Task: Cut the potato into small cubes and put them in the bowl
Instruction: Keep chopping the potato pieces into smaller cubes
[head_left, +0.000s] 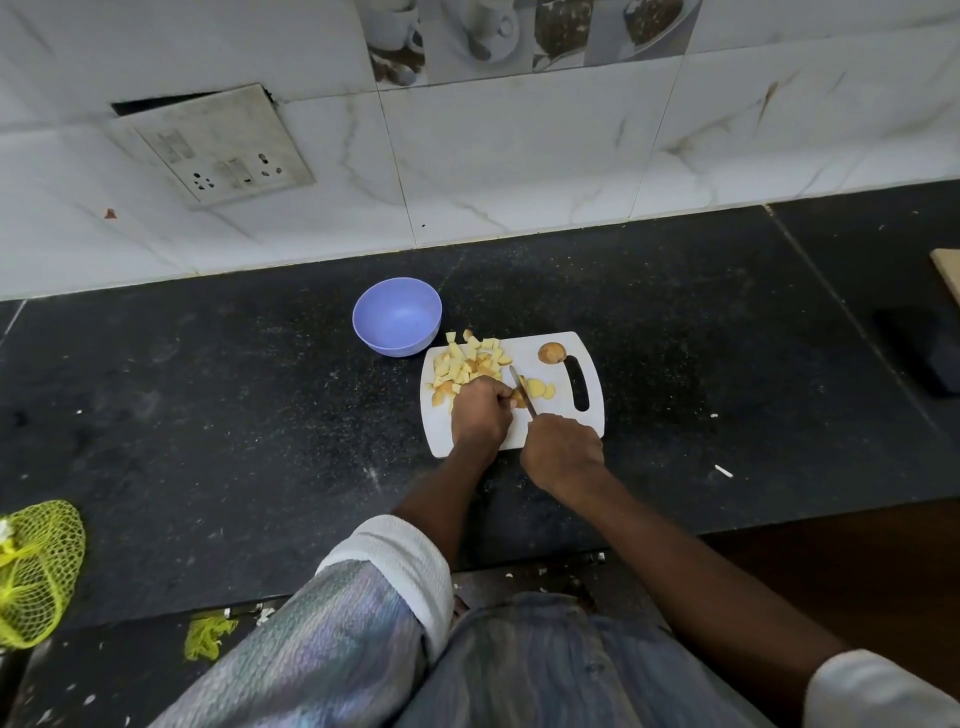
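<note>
On the white plastic cutting board (545, 431), the left hand (480, 413) pinches a potato piece (518, 399); the right hand (563, 452) grips a knife (522, 389). Pale cubes (470, 364) pile at its far-left corner, near the empty lavender bowl (397, 317).

Pale yellow potato cubes (470, 361) lie heaped on the white cutting board's (550, 421) far left corner, a brown potato end (550, 353) near its handle slot, the empty blue bowl (397, 317) just beyond.
</note>
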